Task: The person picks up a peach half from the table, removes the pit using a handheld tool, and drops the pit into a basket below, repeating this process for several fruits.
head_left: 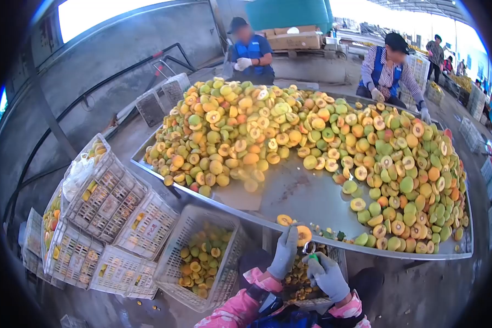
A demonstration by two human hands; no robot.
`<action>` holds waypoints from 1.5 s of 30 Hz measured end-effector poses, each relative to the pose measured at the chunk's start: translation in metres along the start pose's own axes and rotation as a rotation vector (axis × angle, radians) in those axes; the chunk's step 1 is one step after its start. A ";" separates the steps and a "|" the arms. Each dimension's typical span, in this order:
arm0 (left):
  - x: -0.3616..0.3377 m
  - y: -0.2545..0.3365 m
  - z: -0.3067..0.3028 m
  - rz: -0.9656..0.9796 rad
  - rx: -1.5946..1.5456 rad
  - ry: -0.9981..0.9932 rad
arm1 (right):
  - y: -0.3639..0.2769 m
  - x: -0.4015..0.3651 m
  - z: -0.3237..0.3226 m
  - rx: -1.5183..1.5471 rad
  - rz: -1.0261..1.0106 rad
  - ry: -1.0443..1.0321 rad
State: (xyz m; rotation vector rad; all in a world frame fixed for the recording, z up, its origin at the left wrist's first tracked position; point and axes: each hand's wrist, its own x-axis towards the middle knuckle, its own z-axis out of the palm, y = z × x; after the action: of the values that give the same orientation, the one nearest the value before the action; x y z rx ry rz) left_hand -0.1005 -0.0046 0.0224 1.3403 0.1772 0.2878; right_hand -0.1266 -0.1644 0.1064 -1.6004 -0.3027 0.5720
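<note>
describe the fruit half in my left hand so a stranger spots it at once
Find the big metal table heaped with cut fruit, then its near edge. There the grey-gloved left hand holds one orange fruit half; unlike the pieces lying nearby, it is off the table.

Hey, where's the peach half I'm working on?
The peach half is bottom centre of the head view, in your left hand, by the table's near edge, above your right hand.

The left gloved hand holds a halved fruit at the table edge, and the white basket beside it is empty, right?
Not empty: the head view shows the white basket partly filled with yellow-green fruit. The left hand does hold a halved fruit at the table edge.
</note>
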 end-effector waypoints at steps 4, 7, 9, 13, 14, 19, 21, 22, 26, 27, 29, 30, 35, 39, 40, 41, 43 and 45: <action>-0.001 0.021 0.010 0.228 0.273 -0.076 | 0.020 0.011 -0.002 -0.118 -0.032 0.067; 0.002 0.025 0.020 0.093 -0.176 -0.062 | 0.025 0.016 -0.005 -0.269 -0.179 0.166; -0.008 0.053 0.030 0.152 0.115 -0.030 | 0.022 0.016 -0.008 -0.334 -0.332 0.149; 0.003 0.024 0.029 0.116 0.237 0.137 | 0.022 0.019 -0.003 -0.236 -0.132 0.263; 0.005 0.021 0.031 0.113 0.234 0.126 | 0.023 0.022 -0.003 -0.226 -0.161 0.275; 0.005 0.043 0.044 0.101 0.201 0.072 | 0.021 0.026 0.000 -0.224 -0.230 0.278; 0.007 0.049 0.048 0.085 0.175 0.092 | 0.026 0.029 0.001 -0.234 -0.246 0.274; 0.005 0.061 0.054 0.097 0.160 0.072 | 0.030 0.029 0.001 -0.242 -0.253 0.271; 0.008 0.047 0.044 0.029 0.283 -0.014 | 0.035 0.030 -0.002 0.026 -0.207 0.209; 0.009 0.051 0.047 0.032 0.285 -0.020 | 0.035 0.028 -0.005 0.209 -0.063 0.156; 0.008 0.059 0.057 0.228 0.402 -0.074 | 0.029 0.023 -0.009 0.397 0.085 0.108; 0.010 0.057 0.059 0.220 0.404 -0.083 | 0.017 0.019 -0.013 0.486 0.221 0.037; 0.004 0.055 0.061 0.203 0.497 -0.181 | 0.009 0.003 -0.024 0.906 0.572 -0.281; 0.002 0.043 0.062 0.370 0.474 -0.278 | 0.031 0.000 -0.029 1.186 0.592 -0.506; 0.002 0.037 0.060 0.365 0.482 -0.288 | 0.037 -0.003 -0.028 1.200 0.588 -0.505; 0.002 0.031 0.059 0.311 0.348 -0.350 | 0.042 -0.005 -0.027 1.280 0.552 -0.561; -0.004 0.034 0.062 0.261 0.221 -0.413 | 0.047 -0.009 -0.022 1.362 0.503 -0.623; -0.013 0.038 0.068 -0.165 -0.272 -0.421 | 0.048 -0.012 -0.019 1.462 0.470 -0.647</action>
State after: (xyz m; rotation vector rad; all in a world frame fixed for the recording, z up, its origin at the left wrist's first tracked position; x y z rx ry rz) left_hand -0.0971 -0.0646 0.0746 1.0809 -0.1024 -0.1098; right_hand -0.1334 -0.1929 0.0619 -0.0153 0.0736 1.2723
